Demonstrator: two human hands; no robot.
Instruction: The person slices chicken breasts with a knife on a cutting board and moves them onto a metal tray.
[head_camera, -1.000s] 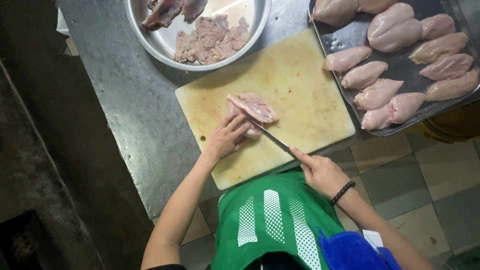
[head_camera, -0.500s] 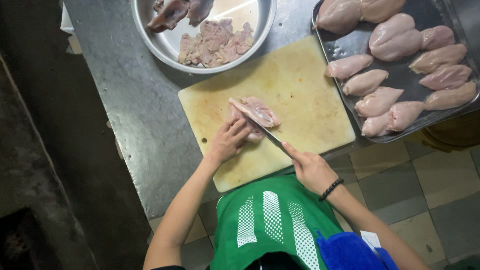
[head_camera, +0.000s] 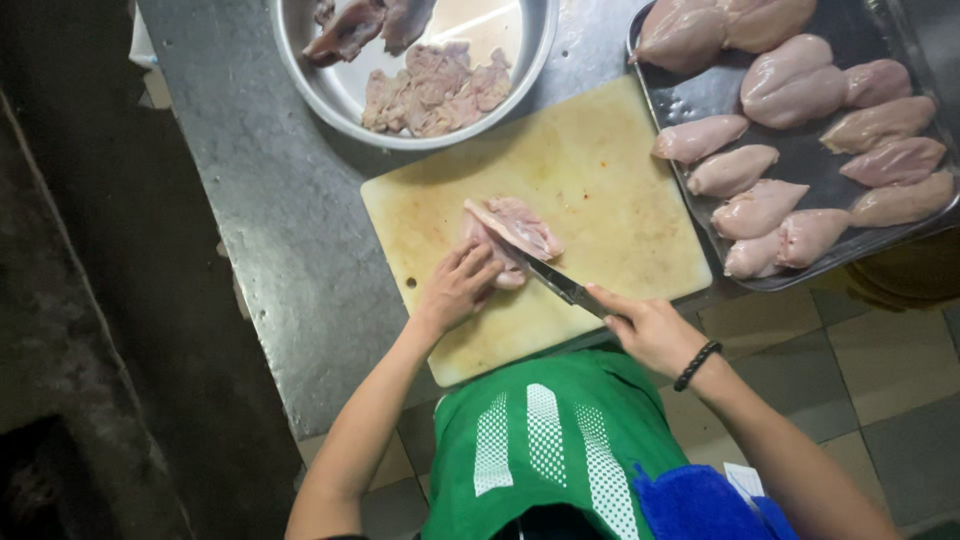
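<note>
- Yellowed cutting board (head_camera: 600, 190) carries a chicken breast (head_camera: 512, 228) near its front edge; left hand (head_camera: 455, 290) presses it, fingers spread.
- Right hand (head_camera: 650, 328), fingers closed round the knife (head_camera: 555, 280), has pushed the blade further under the meat.

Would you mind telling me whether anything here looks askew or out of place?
The cutting board lies skewed on the counter, its near corner overhanging the edge; the tray of chicken breasts overhangs too.

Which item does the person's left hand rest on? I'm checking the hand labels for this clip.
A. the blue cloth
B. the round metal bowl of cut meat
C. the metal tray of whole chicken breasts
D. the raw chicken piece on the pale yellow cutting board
D: the left hand presses the raw chicken piece on the pale yellow cutting board, while the right hand holds a knife to it.
</note>
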